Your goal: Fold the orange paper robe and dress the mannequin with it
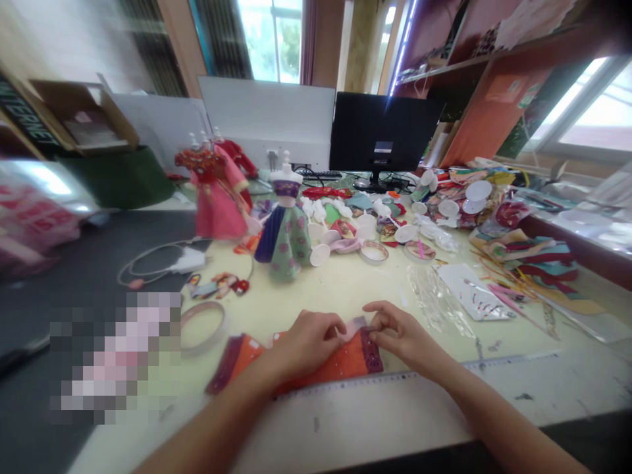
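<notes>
A small orange cloth garment (323,374) with dark purple trim lies flat on the pale tabletop in front of me. My left hand (311,339) rests over its middle, fingers curled and closed at the cloth's upper edge. At the right end, my right hand (402,334) pinches near the purple trim with thumb and a finger, its index finger raised. A small translucent strip (357,323) shows between the two hands; which hand holds it I cannot tell. Along the cloth's lower edge runs a clear ruler (474,366), partly under the garment.
Tape rolls (202,328) lie left and farther back. Small dressed mannequins (286,224) stand behind, beside a heap of white stands and fabric scraps. Plastic bags (437,299) and pink-handled scissors (506,296) are to the right. A black monitor (385,135) stands at the back.
</notes>
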`<action>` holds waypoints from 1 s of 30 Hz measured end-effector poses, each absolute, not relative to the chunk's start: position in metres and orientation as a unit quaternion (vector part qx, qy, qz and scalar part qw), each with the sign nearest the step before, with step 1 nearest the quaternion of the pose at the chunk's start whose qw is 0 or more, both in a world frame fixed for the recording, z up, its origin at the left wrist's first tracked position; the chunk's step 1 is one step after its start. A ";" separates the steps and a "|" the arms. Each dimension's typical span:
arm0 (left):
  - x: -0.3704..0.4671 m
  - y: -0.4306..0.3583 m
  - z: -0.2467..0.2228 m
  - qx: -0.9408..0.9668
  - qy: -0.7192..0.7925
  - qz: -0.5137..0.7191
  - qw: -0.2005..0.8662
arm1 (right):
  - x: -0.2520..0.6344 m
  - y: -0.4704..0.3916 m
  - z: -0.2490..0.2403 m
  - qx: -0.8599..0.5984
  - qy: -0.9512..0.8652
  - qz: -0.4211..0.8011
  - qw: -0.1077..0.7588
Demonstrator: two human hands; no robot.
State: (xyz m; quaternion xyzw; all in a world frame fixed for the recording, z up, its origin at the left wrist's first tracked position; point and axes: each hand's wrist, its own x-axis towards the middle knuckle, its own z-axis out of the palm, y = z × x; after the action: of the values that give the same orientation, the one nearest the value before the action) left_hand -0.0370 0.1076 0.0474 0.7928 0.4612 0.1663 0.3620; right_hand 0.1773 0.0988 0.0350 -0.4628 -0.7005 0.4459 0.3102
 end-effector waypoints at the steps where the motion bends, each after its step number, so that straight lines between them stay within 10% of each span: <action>1: -0.037 0.107 0.048 0.793 0.462 0.164 0.362 | 0.177 0.098 0.034 -0.462 -0.686 0.465 0.316; 30: -0.023 0.095 0.048 0.884 0.413 0.187 0.109 | 0.162 0.090 0.020 -0.577 -0.781 0.161 0.174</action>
State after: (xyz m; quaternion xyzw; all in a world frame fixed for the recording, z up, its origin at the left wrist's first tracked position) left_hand -0.0230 0.0947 0.0478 0.8844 0.4134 0.1870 0.1094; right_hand 0.1621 0.0901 0.0198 -0.5771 -0.7814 0.1610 0.1742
